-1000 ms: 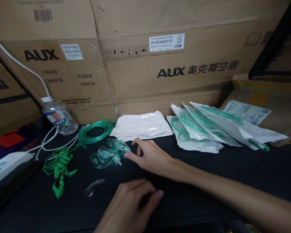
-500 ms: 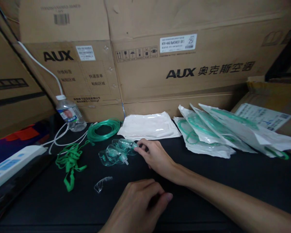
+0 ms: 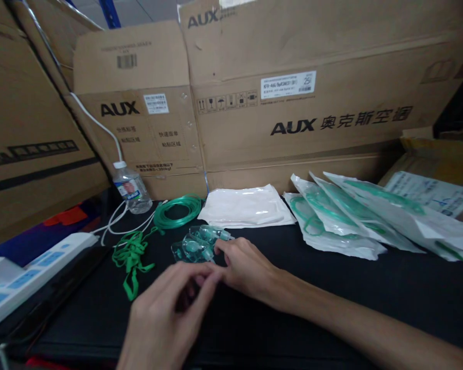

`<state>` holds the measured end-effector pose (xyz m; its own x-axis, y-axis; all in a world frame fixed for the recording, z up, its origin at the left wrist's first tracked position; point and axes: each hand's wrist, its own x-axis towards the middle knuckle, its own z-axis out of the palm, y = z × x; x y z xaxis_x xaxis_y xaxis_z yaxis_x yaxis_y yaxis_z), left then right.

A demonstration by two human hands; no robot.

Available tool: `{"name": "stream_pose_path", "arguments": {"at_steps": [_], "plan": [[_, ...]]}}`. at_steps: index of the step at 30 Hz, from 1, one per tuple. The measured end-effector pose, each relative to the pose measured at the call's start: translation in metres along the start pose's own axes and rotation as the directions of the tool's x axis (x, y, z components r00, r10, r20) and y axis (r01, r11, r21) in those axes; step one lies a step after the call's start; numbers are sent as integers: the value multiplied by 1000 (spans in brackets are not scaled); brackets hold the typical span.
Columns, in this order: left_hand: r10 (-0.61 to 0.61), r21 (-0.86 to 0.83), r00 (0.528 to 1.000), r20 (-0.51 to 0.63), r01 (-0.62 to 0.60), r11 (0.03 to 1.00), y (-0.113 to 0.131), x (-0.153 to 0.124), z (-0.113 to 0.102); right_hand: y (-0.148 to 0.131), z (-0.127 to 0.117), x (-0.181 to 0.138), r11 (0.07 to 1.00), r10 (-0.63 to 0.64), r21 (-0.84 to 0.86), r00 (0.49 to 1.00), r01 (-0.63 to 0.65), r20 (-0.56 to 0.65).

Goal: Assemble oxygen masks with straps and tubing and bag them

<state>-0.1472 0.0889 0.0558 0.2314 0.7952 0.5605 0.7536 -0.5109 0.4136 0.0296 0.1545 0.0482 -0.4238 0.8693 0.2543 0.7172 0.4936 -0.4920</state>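
Clear green-tinted oxygen masks (image 3: 195, 245) lie bunched together on the black tabletop. At their right edge is my right hand (image 3: 250, 267), its fingers curled downward close to a mask's connector. My left hand (image 3: 173, 308) is just in front of the masks, thumb and fingertips drawn together and meeting the fingertips of my right hand. Whatever either hand pinches is hidden by the fingers. Green elastic straps (image 3: 133, 254) lie in a tangle to the left. Behind them rests a coil of green tubing (image 3: 177, 211).
White pouches (image 3: 247, 205) lie flat behind the masks. Several packs with green tubing (image 3: 339, 221) lean at the right. A plastic bottle (image 3: 133, 190), white cables and a power strip (image 3: 38, 275) are on the left. Large cardboard boxes (image 3: 293, 133) stand behind.
My left hand has moved forward and closed in toward my right hand. The small clear piece on the table no longer shows. The camera has tilted up and turned left.
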Motion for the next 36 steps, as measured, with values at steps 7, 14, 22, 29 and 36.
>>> {"name": "stream_pose_path", "arguments": {"at_steps": [7, 14, 22, 29, 36], "plan": [[-45, 258, 999, -2, 44, 965, -80, 21, -7, -1, 3, -1, 1000, 15, -9, 1000, -15, -13], [-93, 255, 992, 88, 68, 965, -98, 32, 6, 0, 3, -2, 998, 62, -2, 998, -62, -10], [-55, 140, 990, 131, 37, 990, -103, 34, 1, -5, 2, 0, 999, 51, 4, 999, -51, -15], [-2, 135, 988, 157, -19, 991, -100, 33, -1, -6, 9, 0, 998, 31, 66, 995, -25, -93], [70, 191, 996, 53, -78, 979, -79, 21, -22, -8, -32, -26, 972, 59, 232, 986, -21, -155]]}}
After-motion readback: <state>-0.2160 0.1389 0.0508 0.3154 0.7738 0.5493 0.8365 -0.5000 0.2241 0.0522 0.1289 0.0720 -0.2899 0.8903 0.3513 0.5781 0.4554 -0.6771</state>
